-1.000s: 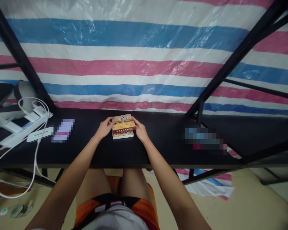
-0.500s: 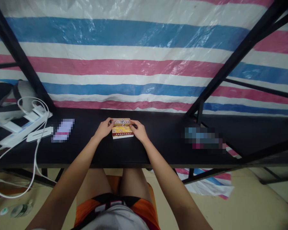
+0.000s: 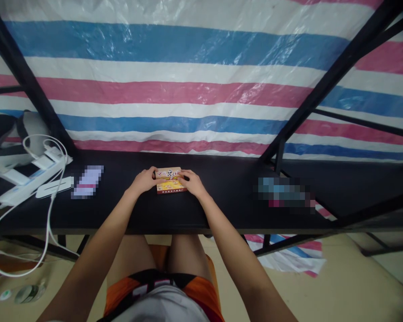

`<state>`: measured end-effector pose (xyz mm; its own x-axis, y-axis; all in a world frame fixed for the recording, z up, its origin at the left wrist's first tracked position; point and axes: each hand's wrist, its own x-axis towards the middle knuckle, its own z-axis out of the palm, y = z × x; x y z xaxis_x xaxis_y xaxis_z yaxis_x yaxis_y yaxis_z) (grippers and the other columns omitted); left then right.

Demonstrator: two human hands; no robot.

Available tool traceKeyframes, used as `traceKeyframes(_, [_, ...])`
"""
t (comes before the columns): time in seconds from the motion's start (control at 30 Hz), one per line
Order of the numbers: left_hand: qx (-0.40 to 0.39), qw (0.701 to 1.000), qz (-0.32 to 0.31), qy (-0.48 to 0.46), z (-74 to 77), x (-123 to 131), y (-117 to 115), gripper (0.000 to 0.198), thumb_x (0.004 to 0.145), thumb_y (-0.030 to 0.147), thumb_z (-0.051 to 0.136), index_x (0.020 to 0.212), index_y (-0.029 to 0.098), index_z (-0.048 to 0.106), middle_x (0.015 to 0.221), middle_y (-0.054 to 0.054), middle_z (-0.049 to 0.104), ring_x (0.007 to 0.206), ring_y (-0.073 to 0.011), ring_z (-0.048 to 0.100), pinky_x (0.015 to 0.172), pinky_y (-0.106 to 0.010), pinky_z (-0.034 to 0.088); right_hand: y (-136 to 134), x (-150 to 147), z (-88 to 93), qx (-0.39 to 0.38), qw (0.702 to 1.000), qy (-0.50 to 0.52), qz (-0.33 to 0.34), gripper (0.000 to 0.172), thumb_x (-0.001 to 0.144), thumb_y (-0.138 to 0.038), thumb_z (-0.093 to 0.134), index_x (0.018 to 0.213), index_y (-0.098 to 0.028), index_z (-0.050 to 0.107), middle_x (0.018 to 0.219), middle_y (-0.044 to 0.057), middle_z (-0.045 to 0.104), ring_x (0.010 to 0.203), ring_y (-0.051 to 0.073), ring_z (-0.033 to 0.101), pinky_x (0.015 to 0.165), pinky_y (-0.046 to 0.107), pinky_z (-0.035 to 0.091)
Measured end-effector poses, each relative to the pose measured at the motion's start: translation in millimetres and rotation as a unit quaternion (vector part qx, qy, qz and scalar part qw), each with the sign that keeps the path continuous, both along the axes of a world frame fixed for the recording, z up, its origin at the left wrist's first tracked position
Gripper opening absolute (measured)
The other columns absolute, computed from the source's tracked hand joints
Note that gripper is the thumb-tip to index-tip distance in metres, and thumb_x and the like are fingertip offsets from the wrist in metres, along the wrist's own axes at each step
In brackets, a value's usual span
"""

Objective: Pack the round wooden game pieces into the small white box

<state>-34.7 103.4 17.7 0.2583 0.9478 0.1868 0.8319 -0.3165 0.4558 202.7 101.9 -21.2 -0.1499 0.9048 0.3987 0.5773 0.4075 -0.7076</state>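
Observation:
A small flat yellow and red box [image 3: 169, 180] with printed characters lies on the black table [image 3: 221, 201] in front of me. My left hand [image 3: 143, 180] rests against its left end, fingers curled over the lid's top edge. My right hand [image 3: 192, 183] lies on its right side, fingers pressed flat on the lid. The lid sits closed on the box.
At the left are a white power strip [image 3: 30, 179] with looping white cables, a white device [image 3: 53, 187] and a blurred patch [image 3: 87, 181]. Another blurred patch [image 3: 284, 193] lies at the right. Black frame bars and a striped tarp stand behind the table.
The lid, raised a second ago with the white tray showing under it, has come down onto the box. Both hands have moved inward onto the lid.

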Motion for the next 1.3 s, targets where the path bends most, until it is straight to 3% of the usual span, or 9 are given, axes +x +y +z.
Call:
traceKeyframes(0.17, [0.059,0.994,0.056,0.067,-2.8,6.9,-1.4,0.058,0.082,0.064,0.047,0.101,0.012,0.067,0.102,-0.019,0.066,0.104,-0.0346,0.055,0.087,-0.041,0.041,-6.6,-3.5,4.1,-0.009,0.991,-0.065,-0.116,0.034,0.086,-0.047,0.055,0.099,-0.019,0.071,0.107,0.013,0.066,0.103,0.027,0.058,0.093,0.043,0.042])
traceKeyframes(0.33, [0.038,0.999,-0.02,0.028,-7.3,4.8,1.2,0.054,0.087,0.057,0.041,0.09,0.013,0.071,0.11,-0.019,0.065,0.106,-0.033,0.056,0.093,-0.043,0.042,-9.2,-4.0,5.5,-0.012,0.992,-0.091,-0.083,0.041,0.09,-0.052,0.048,0.081,-0.019,0.071,0.106,0.014,0.067,0.102,0.027,0.058,0.091,0.042,0.041])
traceKeyframes(0.53, [-0.026,0.984,-0.036,-0.171,-11.3,8.2,7.9,0.039,0.081,0.047,0.058,0.101,0.015,0.068,0.108,-0.015,0.068,0.098,-0.029,0.064,0.091,-0.042,0.048,-7.9,-4.1,5.7,-0.005,0.996,-0.06,-0.069,0.03,0.083,-0.044,0.059,0.092,-0.017,0.068,0.105,0.013,0.066,0.102,0.026,0.058,0.092,0.039,0.042])
traceKeyframes(0.63, [-0.102,0.934,-0.032,-0.341,-12.4,12.9,8.9,0.055,0.078,0.043,0.064,0.122,0.013,0.053,0.107,-0.015,0.069,0.091,-0.0261,0.068,0.081,-0.04,0.054,-7.3,-4.0,6.9,-0.017,0.997,0.015,-0.076,0.032,0.079,-0.045,0.064,0.096,-0.018,0.065,0.102,0.01,0.067,0.095,0.023,0.061,0.087,0.036,0.046])
traceKeyframes(0.73, [-0.131,0.898,-0.035,-0.419,-11.8,14.7,10.7,0.068,0.073,0.039,0.071,0.129,0.011,0.044,0.106,-0.015,0.07,0.09,-0.0258,0.069,0.081,-0.041,0.055,-6.2,-3.5,7.8,-0.061,0.992,0.102,-0.049,0.042,0.075,-0.046,0.067,0.105,-0.018,0.059,0.088,0.005,0.069,0.078,0.018,0.064,0.074,0.031,0.049])
traceKeyframes(0.83, [-0.121,0.889,-0.042,-0.439,-9.6,14.3,12.3,0.065,0.067,0.04,0.076,0.12,0.009,0.052,0.109,-0.017,0.069,0.097,-0.0279,0.067,0.086,-0.043,0.054,-4.6,-3.1,8.1,-0.067,0.989,0.132,-0.03,0.049,0.073,-0.043,0.069,0.113,-0.018,0.055,0.079,0.001,0.069,0.069,0.016,0.062,0.069,0.029,0.049])
traceKeyframes(1.03, [-0.113,0.901,-0.057,-0.416,-3.8,11.8,9.6,0.054,0.066,0.044,0.077,0.105,0.011,0.061,0.11,-0.016,0.069,0.103,-0.0309,0.065,0.087,-0.045,0.054,-5.0,-2.0,9.6,-0.045,0.991,0.129,-0.011,0.042,0.075,-0.043,0.068,0.108,-0.018,0.061,0.087,0.004,0.07,0.073,0.016,0.062,0.072,0.029,0.049])
traceKeyframes(1.17, [-0.109,0.904,-0.073,-0.406,-2.3,10.9,9.0,0.046,0.064,0.038,0.079,0.099,0.013,0.061,0.105,-0.014,0.071,0.1,-0.0294,0.066,0.088,-0.047,0.054,-8.0,-1.2,13.3,-0.017,0.993,0.114,-0.027,0.041,0.075,-0.043,0.067,0.107,-0.017,0.062,0.085,0.004,0.07,0.074,0.017,0.062,0.074,0.03,0.049])
traceKeyframes(1.3, [-0.048,0.908,-0.095,-0.405,-3.3,12.9,8.9,0.044,0.065,0.032,0.078,0.1,0.014,0.058,0.105,-0.012,0.07,0.098,-0.026,0.067,0.088,-0.044,0.054,-7.0,-0.7,14.8,0.017,0.992,0.124,-0.033,0.039,0.075,-0.043,0.067,0.105,-0.019,0.062,0.093,0.005,0.07,0.083,0.019,0.062,0.08,0.032,0.048])
